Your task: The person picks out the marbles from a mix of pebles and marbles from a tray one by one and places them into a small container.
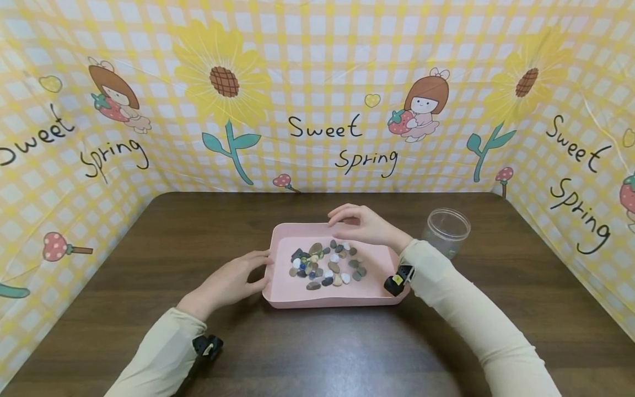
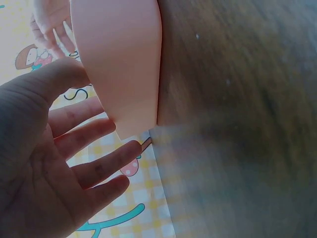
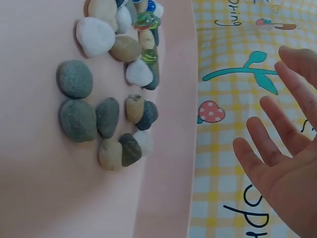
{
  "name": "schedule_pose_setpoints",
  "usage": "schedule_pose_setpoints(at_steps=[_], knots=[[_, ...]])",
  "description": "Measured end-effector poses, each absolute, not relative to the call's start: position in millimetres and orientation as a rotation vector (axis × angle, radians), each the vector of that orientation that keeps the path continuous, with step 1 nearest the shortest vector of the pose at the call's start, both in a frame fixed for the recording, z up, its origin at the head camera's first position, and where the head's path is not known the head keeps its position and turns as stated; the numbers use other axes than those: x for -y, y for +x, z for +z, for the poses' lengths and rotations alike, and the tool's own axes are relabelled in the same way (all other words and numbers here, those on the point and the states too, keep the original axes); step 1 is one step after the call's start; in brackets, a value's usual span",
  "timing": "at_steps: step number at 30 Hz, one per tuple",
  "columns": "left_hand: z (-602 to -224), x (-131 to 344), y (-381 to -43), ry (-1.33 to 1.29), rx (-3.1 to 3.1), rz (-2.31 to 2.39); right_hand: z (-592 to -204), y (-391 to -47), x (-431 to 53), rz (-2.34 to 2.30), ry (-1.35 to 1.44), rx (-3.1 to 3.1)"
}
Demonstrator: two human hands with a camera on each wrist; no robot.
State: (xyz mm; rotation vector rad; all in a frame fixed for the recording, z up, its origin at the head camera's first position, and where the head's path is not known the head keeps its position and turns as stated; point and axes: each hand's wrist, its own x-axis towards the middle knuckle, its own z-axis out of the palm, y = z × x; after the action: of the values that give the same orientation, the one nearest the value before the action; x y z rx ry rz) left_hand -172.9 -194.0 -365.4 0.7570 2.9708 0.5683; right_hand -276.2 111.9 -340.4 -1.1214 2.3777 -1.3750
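Left of centre, left hand (image 1: 227,280) touches the pink tray (image 1: 335,302), fingers relaxed; right hand (image 1: 366,224) loose, centre-right; a bump could scatter pebbles (image 1: 333,268).

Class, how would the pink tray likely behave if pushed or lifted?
The tray probably stays stiff: its walls hold their shape. Those walls look thin, so they might flex if squeezed. The loose stones and round marbles inside could slide or roll if it tilted.

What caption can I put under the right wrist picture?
Pebbles and shiny marbles in a pink tray, the right hand open nearby.
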Motion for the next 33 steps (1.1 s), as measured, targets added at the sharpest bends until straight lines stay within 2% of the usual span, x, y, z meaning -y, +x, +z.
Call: schedule_pose_setpoints(at_steps=[33], knots=[[-363.9, 193.4, -171.2, 0.731, -2.957, 0.572, -378.2, -293.9, -84.6, -0.992, -1.109, -2.382]])
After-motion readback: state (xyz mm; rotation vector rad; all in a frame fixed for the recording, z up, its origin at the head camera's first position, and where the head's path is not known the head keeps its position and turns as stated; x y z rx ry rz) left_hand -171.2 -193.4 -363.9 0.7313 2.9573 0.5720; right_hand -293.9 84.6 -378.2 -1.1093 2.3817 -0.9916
